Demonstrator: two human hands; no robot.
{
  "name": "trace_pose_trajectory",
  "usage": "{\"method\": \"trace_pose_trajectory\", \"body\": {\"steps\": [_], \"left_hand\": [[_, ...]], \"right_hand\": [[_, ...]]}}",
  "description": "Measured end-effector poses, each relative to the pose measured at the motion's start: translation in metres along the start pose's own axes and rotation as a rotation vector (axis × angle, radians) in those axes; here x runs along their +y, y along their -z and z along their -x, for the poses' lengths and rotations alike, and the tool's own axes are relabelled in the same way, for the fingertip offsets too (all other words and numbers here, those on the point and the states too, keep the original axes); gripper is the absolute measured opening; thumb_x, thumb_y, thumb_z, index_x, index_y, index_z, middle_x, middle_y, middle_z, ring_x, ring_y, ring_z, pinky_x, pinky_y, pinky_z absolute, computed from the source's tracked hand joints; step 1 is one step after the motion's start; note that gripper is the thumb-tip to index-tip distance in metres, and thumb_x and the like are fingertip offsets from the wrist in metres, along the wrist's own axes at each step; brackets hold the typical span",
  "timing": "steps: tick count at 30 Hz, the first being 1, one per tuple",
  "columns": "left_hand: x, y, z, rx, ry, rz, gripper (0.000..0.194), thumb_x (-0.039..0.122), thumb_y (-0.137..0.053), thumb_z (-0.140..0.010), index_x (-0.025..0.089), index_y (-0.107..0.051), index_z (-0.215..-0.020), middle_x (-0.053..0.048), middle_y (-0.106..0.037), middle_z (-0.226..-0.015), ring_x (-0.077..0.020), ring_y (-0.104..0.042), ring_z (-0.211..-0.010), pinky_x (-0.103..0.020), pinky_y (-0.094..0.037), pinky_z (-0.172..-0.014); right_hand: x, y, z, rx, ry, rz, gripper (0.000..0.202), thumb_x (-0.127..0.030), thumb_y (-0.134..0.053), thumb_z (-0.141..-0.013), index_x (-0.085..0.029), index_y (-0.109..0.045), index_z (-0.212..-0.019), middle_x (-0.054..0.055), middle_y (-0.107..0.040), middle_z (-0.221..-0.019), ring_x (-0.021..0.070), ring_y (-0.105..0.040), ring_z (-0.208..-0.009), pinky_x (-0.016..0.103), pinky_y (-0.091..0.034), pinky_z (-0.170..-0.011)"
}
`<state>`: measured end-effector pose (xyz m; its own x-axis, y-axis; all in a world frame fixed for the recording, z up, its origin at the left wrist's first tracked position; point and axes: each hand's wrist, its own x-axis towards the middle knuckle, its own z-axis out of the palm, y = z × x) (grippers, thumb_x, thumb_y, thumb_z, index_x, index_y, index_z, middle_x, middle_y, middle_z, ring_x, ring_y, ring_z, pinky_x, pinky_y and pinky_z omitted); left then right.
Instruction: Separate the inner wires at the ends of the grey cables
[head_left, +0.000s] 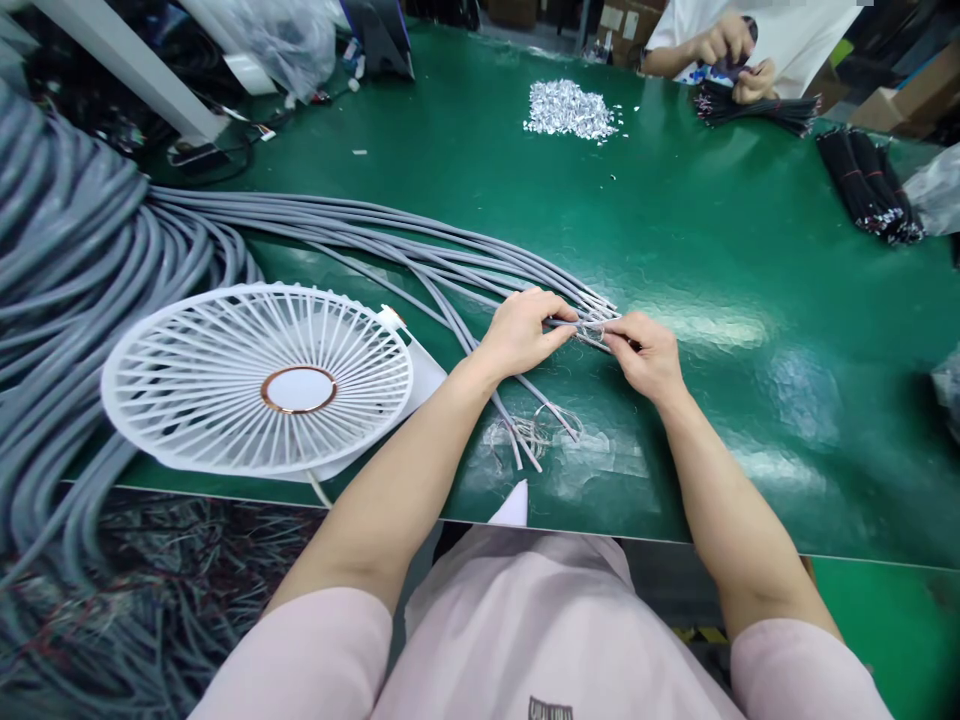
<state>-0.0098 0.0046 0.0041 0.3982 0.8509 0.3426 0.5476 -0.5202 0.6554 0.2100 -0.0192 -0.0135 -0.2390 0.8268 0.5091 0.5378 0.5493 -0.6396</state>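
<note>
Grey round plastic-sheathed cable (564, 322) pinched in left grip (521, 325); pale end (591, 323) in right grip (645, 348), at three o'clock; best kept taut.

Head camera, single view: is looking forward and down from above the wearer's shirt (555, 620), is facing the nearby green surface (750, 220), is including a co-worker (784, 45) opposite.

On the bench (750, 220), cables (390, 222) run rightward from a coil (67, 230) at the left; the electric fan (298, 388) sits in front of them, foil scraps (571, 108) lie behind them, and wire bundles (862, 180) lie far right.
</note>
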Motion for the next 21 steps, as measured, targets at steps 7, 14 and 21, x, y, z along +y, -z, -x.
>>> {"method": "trace_pose_trajectory", "body": {"steps": [7,14,21], "left_hand": [[0.002,0.001,0.002,-0.020,0.089,0.152,0.014,0.025,-0.065,-0.083,0.018,-0.076,-0.089,-0.003,-0.077,-0.088,-0.0182,-0.068,-0.084,-0.031,-0.052,-0.079],[-0.001,-0.001,0.001,-0.034,0.118,0.377,0.014,0.023,-0.064,-0.081,0.016,-0.068,-0.092,-0.003,-0.074,-0.089,-0.0143,-0.068,-0.081,-0.027,-0.054,-0.079],[0.003,-0.001,0.001,-0.001,0.076,0.245,0.008,0.020,-0.060,-0.083,0.017,-0.067,-0.086,-0.001,-0.073,-0.086,-0.0142,-0.066,-0.080,-0.027,-0.051,-0.077]], "right_hand": [[-0.006,-0.008,-0.001,-0.007,-0.053,-0.099,0.014,-0.020,-0.064,-0.086,-0.023,-0.077,-0.090,0.002,-0.076,-0.088,0.0165,-0.067,-0.080,0.032,-0.052,-0.075],[-0.005,-0.014,-0.001,0.011,-0.286,-0.294,0.011,-0.029,-0.070,-0.079,-0.021,-0.077,-0.084,0.001,-0.073,-0.077,0.0125,-0.059,-0.060,0.028,-0.049,-0.059],[-0.008,-0.011,0.000,0.056,-0.482,-0.591,0.016,-0.032,-0.080,-0.070,-0.021,-0.077,-0.081,-0.002,-0.067,-0.066,0.0074,-0.051,-0.047,0.020,-0.039,-0.044]]}}
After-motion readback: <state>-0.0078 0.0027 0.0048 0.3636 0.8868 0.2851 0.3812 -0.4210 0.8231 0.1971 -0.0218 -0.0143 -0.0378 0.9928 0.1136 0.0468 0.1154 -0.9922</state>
